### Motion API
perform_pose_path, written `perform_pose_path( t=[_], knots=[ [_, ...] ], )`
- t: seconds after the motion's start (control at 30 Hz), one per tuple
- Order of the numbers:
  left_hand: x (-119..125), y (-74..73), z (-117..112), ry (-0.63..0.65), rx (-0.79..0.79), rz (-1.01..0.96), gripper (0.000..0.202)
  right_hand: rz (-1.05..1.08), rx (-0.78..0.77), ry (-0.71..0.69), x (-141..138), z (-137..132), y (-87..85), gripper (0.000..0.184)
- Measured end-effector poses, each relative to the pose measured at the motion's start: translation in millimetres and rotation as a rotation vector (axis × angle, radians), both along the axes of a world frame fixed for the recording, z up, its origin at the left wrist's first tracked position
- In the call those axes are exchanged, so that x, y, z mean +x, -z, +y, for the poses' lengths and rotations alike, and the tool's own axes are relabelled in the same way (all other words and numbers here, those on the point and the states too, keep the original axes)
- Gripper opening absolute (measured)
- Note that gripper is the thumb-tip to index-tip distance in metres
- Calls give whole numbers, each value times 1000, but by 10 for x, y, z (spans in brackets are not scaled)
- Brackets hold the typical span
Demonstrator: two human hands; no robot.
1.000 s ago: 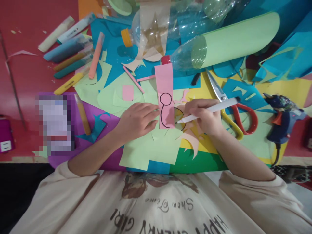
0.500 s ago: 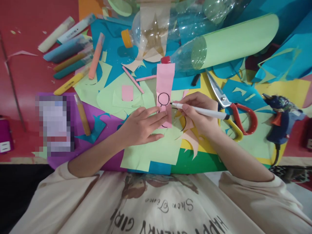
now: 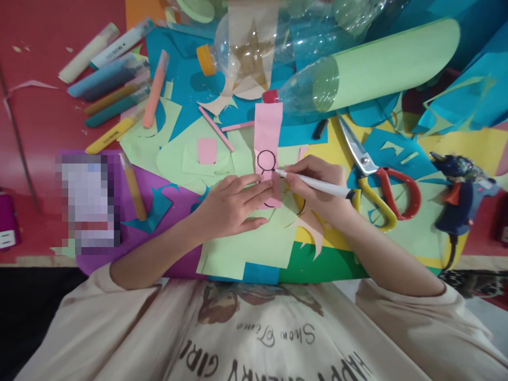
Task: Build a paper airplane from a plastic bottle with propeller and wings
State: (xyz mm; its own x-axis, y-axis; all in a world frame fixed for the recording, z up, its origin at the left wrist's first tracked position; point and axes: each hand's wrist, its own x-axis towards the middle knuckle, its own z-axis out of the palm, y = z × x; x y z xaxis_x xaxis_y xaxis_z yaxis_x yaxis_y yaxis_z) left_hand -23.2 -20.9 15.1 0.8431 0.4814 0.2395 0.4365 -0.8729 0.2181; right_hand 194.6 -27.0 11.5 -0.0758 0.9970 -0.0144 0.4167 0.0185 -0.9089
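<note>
A strip of pink paper (image 3: 268, 129) lies on light green sheets in the middle, with a black circle and curved lines drawn on it. Flat across its lower left part rests my left hand (image 3: 234, 203), fingers stretched and spread, covering some of the drawing. My right hand (image 3: 319, 185) grips a white marker (image 3: 323, 186) with a black end. Its tip touches or nearly touches the pink strip just below the circle. Near the right hand is the marker's black cap (image 3: 319, 129), and pale paper scraps lie under that hand.
Scissors (image 3: 369, 166) with red and yellow handles lie right of my right hand, then a glue gun (image 3: 456, 201). Clear bottles (image 3: 305, 87) lie across the back. Several markers (image 3: 107, 76) are at the left, above a blurred phone-like object (image 3: 90, 203). Coloured paper covers the table.
The right hand and marker have shifted slightly left, bringing the tip from the strip's right edge to below the circle. My left hand stays in place.
</note>
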Motion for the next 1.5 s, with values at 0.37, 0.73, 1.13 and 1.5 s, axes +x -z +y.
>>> perform_pose_path(
  t=[0.37,0.73,1.13,1.5],
  knots=[
    [-9,6,4,2,9,-14,30,-28,11,-19,9,-19,-56,11],
    [-14,14,20,7,14,-30,30,-115,65,-61,9,-29,-153,18],
    [-26,25,18,18,-61,30,33,-161,86,-133,26,-70,-166,22],
    [-24,0,18,17,-63,19,30,-147,77,-205,-4,-102,-207,26]
  ],
)
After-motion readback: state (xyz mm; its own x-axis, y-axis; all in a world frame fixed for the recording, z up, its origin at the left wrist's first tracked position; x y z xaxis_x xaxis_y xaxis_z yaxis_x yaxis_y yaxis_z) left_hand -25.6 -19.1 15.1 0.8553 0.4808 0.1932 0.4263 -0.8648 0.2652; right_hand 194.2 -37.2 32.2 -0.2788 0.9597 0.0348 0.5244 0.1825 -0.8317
